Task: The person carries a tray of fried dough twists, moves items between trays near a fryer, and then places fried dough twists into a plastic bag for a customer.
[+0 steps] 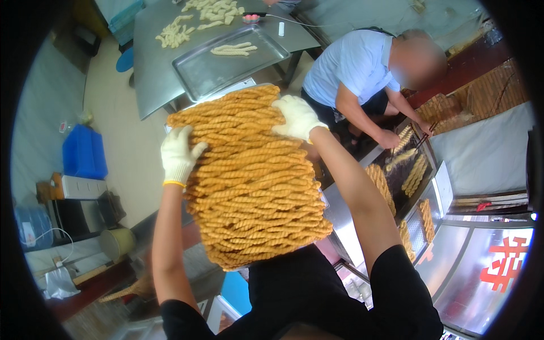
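A broad pile of golden fried dough twists lies in rows right in front of me, close to my body. Slivers of a light tray edge show beneath the pile; the rest of the tray is covered. My left hand, in a white knit glove, clasps the pile's left side near the far corner, thumb lying over the twists. On the opposite side my right hand, gloved alike, presses its fingers against the twists near the far right corner. What supports the tray is hidden.
Beyond the pile stands a steel table with a metal tray and pale raw dough pieces. At right, a person works with long chopsticks over a fryer. A blue crate stands at left.
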A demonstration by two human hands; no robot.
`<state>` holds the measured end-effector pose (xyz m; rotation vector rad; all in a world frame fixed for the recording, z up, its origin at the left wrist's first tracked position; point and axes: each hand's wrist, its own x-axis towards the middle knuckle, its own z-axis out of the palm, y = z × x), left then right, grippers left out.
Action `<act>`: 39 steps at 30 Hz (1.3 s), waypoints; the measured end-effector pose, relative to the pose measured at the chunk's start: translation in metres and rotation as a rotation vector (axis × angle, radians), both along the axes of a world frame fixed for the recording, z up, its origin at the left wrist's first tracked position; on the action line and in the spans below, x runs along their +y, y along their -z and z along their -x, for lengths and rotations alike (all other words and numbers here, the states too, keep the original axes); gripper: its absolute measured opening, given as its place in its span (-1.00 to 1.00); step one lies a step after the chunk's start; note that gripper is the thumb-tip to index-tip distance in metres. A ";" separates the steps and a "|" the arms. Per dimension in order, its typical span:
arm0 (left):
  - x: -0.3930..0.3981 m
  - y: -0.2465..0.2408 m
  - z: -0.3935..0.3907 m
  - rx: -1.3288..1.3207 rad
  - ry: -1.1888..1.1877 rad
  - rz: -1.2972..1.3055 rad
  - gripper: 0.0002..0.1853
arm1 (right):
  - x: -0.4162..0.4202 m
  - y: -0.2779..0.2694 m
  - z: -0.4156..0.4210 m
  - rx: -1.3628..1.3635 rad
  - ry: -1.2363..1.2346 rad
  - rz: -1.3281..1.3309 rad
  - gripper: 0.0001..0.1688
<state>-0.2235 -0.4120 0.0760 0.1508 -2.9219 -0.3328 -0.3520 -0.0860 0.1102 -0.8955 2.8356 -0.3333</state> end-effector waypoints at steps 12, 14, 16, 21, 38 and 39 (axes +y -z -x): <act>0.023 -0.019 -0.021 0.121 -0.177 -0.028 -0.42 | 0.066 0.022 -0.037 0.079 0.295 0.291 -0.15; 0.026 -0.017 -0.032 0.315 -0.159 -0.137 -0.42 | 0.121 0.034 -0.060 0.194 0.359 0.404 -0.26; 0.041 -0.024 -0.052 0.392 -0.108 -0.184 -0.46 | 0.184 0.044 -0.095 0.257 0.435 0.422 -0.32; 0.160 -0.063 -0.125 0.407 0.165 -0.529 -0.59 | 0.374 0.095 -0.234 0.363 0.857 0.286 -0.37; 0.449 -0.057 -0.205 0.065 0.614 -0.259 -0.67 | 0.829 0.196 -0.541 0.091 1.818 -0.020 -0.25; 0.461 -0.057 -0.205 0.059 0.628 -0.247 -0.68 | 0.844 0.206 -0.536 0.175 1.796 -0.066 -0.24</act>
